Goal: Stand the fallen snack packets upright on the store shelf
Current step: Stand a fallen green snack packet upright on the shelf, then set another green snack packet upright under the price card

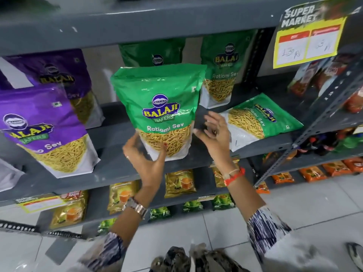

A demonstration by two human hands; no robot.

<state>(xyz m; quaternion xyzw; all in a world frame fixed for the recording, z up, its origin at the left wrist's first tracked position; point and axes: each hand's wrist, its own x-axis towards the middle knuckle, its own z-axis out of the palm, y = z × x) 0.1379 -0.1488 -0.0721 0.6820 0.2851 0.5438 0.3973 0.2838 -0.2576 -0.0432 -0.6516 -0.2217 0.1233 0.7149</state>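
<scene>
My left hand [146,154] cupped upright green packet [163,112] base; right hand [213,134] spread, apart, at its 3 o'clock; fallen packet [259,120] flat beyond.

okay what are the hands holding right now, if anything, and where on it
The left hand holds the upright green Ratlami Sev packet at its bottom left corner. The right hand is open beside it, holding nothing.

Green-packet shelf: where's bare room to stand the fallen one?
Bare shelf shows between the upright front green packet and the fallen green packet, where the right hand hovers. Left hand holds the front packet's base. Purple packets crowd the left.
</scene>
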